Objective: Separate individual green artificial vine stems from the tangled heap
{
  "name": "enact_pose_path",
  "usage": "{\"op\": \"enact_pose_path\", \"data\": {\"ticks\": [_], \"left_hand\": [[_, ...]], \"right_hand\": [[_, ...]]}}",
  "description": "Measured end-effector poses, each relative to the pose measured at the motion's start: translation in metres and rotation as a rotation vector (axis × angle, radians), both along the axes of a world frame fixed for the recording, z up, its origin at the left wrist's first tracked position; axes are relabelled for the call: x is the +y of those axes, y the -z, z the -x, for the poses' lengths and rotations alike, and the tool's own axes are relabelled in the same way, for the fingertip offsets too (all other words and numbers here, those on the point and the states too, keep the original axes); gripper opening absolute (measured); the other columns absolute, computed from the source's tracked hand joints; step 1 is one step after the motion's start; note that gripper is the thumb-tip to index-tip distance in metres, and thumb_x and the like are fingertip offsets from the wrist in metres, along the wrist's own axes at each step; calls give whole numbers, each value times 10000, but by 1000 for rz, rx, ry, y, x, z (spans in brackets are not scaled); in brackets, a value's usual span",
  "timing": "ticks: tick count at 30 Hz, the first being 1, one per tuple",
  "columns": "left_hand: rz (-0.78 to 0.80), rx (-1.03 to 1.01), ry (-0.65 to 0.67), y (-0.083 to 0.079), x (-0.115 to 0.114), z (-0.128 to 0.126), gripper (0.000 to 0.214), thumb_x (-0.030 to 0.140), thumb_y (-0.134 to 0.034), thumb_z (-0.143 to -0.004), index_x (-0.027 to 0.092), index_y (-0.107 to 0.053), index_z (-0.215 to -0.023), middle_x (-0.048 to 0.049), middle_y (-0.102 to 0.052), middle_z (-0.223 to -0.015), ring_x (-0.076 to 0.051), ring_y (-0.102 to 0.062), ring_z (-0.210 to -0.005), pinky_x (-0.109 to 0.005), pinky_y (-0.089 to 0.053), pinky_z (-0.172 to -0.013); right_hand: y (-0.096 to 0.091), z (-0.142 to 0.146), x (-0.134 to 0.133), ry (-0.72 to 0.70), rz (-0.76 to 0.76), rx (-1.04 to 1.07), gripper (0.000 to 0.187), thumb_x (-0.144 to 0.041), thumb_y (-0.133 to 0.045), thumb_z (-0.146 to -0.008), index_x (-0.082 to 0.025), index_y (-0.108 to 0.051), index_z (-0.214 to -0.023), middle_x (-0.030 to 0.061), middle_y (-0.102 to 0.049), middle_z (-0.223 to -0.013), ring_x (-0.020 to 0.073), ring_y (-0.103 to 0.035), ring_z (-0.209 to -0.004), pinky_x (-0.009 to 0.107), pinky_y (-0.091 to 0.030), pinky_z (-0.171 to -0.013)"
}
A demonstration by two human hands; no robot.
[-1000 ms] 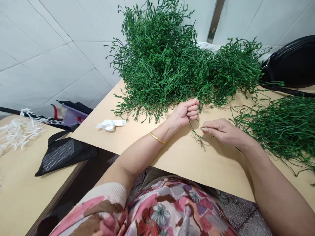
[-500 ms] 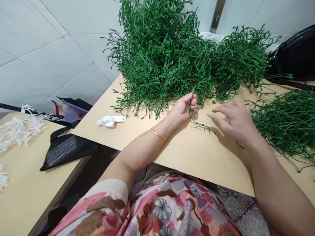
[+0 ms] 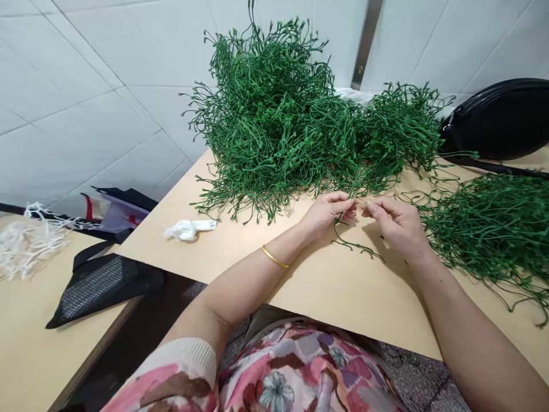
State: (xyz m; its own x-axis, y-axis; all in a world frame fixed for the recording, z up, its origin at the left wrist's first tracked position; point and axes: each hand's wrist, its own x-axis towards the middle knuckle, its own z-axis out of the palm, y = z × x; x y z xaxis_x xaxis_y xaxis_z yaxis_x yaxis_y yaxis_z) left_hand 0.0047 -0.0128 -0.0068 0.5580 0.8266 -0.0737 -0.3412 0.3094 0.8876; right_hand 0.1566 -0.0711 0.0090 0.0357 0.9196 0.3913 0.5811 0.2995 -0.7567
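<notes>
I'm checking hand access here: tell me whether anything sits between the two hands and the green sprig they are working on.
Nothing visible does. The left hand and right hand both pinch the green sprig directly, its loose end trailing on bare table. The big green pile lies behind them.

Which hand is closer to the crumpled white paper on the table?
Left. The left hand lies to the right of the crumpled white paper, across bare tabletop; the right hand is farther right still.
</notes>
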Motion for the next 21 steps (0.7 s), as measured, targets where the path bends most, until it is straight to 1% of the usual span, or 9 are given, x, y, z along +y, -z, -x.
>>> {"op": "enact_pose_path", "data": {"ticks": [5,8,10,12,14,16,18,21], "left_hand": [[13,61,-47,-3,-2,-1,69,150,-639,-692,111,-655,-748,-30,-620,-703,-76,-559,-654,-234,-436,-666],[-6,76,-82,-7,-5,-2,81,137,-654,-665,106,-673,-738,-29,-613,-715,-74,-548,-660,-229,-435,-658],[-29,89,-87,-8,-6,-1,86,144,-656,-661,105,-676,-735,-17,-591,-684,-69,-532,-641,-224,-427,-634],[-53,107,-47,-9,-8,-1,76,149,-650,-667,103,-669,-724,-5,-569,-633,-62,-513,-597,-222,-416,-609],[-71,128,21,-10,-8,1,54,149,-646,-671,97,-647,-684,-1,-554,-585,-57,-497,-546,-224,-402,-582],[-74,151,80,-10,-8,1,55,139,-646,-666,93,-620,-655,1,-544,-554,-54,-487,-506,-226,-394,-562],[-57,169,117,-9,-8,2,57,129,-643,-663,94,-597,-658,4,-540,-544,-56,-491,-486,-231,-402,-558],[-13,168,138,-7,-7,2,93,139,-642,-665,112,-553,-669,11,-539,-547,-69,-512,-482,-257,-439,-577]], "right_hand": [[1,2,0,37,-17,-12,234,-343,-508,-839,-181,-629,-721,23,-637,-683,146,-562,-645,257,-408,-596],[3,0,3,49,33,28,254,-367,-505,-835,-182,-625,-708,34,-644,-699,160,-576,-682,266,-422,-615],[6,-1,6,32,77,89,250,-374,-512,-827,-181,-639,-732,40,-650,-721,160,-578,-697,270,-437,-631],[9,-1,9,22,113,190,239,-384,-533,-813,-180,-657,-810,43,-658,-758,149,-569,-685,271,-450,-628],[11,-2,11,22,135,312,270,-412,-556,-800,-179,-654,-896,46,-663,-786,134,-551,-653,269,-453,-610],[13,-3,13,16,161,425,310,-443,-574,-784,-183,-641,-939,40,-662,-787,119,-533,-620,266,-451,-599],[13,-3,13,-5,183,495,316,-458,-599,-761,-188,-637,-921,30,-658,-772,110,-520,-604,264,-448,-603],[12,-2,12,-43,201,465,295,-449,-631,-726,-183,-650,-853,21,-644,-727,113,-512,-604,264,-436,-600]]}}
